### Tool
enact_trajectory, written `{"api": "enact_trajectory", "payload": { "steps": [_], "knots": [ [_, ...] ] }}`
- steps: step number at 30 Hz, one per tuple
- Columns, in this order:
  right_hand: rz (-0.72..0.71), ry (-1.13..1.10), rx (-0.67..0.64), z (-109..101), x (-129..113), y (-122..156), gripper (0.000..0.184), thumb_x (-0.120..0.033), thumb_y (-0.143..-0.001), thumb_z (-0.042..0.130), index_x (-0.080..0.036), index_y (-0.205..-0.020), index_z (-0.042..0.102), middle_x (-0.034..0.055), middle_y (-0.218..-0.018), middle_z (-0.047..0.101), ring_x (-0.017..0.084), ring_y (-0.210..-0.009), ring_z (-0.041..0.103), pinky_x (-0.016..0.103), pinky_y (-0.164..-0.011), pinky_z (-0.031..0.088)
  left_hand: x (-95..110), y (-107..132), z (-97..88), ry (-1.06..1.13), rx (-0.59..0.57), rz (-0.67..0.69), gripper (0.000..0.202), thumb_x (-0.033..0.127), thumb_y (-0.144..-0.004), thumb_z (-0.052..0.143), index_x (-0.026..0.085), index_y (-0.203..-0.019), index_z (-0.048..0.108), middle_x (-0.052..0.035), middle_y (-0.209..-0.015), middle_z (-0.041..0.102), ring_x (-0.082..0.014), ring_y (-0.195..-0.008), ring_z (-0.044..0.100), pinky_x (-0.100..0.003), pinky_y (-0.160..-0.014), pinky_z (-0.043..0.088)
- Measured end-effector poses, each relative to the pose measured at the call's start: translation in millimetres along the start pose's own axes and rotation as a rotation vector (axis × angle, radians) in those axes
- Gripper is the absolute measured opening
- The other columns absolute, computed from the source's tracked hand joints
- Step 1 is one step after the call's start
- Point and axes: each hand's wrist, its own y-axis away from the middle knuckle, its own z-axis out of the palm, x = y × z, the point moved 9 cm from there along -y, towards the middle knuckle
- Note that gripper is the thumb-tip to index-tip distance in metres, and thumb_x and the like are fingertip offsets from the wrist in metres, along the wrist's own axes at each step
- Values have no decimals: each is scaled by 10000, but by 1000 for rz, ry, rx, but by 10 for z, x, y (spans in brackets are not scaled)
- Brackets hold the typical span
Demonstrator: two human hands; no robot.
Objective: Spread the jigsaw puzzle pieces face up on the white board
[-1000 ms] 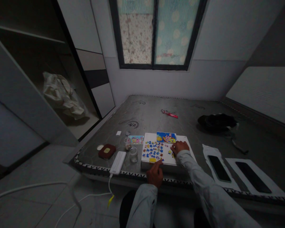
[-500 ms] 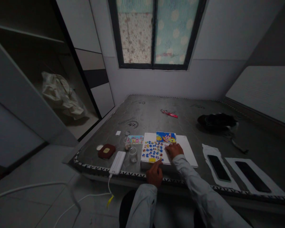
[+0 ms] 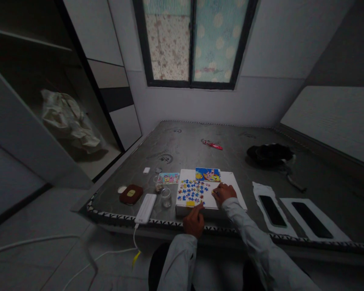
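Observation:
A white board (image 3: 235, 190) lies on the grey mattress (image 3: 200, 149) near its front edge, covered with several loose blue and yellow puzzle pieces (image 3: 191, 190). A small colourful cartoon picture (image 3: 208, 174) lies at the board's far edge. My left hand (image 3: 194, 220) sits at the board's near edge with the index finger pointing at a yellow piece (image 3: 190, 203). My right hand (image 3: 223, 192) rests on the board right of the pieces, fingers curled; what it holds is too small to make out.
Left of the board are a white power bank (image 3: 145, 208) with a cable, two small glass jars (image 3: 166, 197), a dark red case (image 3: 131, 194) and a cartoon card (image 3: 170, 178). Two phones (image 3: 268, 205) lie on white sheets at right. A black cloth (image 3: 268, 154) and red wrapper (image 3: 211, 144) lie farther back.
My right hand slid left across the board toward the loose pieces. The view shifted a little to the right. My left hand kept its place at the near edge.

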Motion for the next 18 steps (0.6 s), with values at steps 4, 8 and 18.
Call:
{"api": "enact_trajectory", "payload": {
  "steps": [4, 8, 18],
  "knots": [
    [37, -13, -15, -25, 61, -9, 263, -399, -945, 560, -277, -1054, 766, 69, -1164, 710, 231, -1138, 596, 383, -931, 344, -15, 8, 22, 5, 7, 14, 490, 29, -836, 449, 229, -1207, 700, -2, -1148, 776, -128, -1034, 739, -228, -927, 600],
    [68, -44, -5, -47, 137, -28, 242, -407, -919, 609, -269, -1063, 747, 67, -1181, 714, 234, -1138, 607, 382, -940, 344, -24, 18, 14, 3, 18, 15, 480, 27, -838, 452, 229, -1188, 713, -7, -1169, 770, -140, -1054, 736, -244, -938, 601],
    [161, -269, -5, 59, 183, -106, 201, -312, -902, 597, -281, -1009, 764, 5, -1026, 798, 176, -979, 704, 298, -871, 446, -22, 17, 33, -14, 10, 17, 493, 31, -832, 448, 225, -1200, 713, -24, -1164, 771, -140, -1043, 739, -246, -944, 599]
  ]
}}
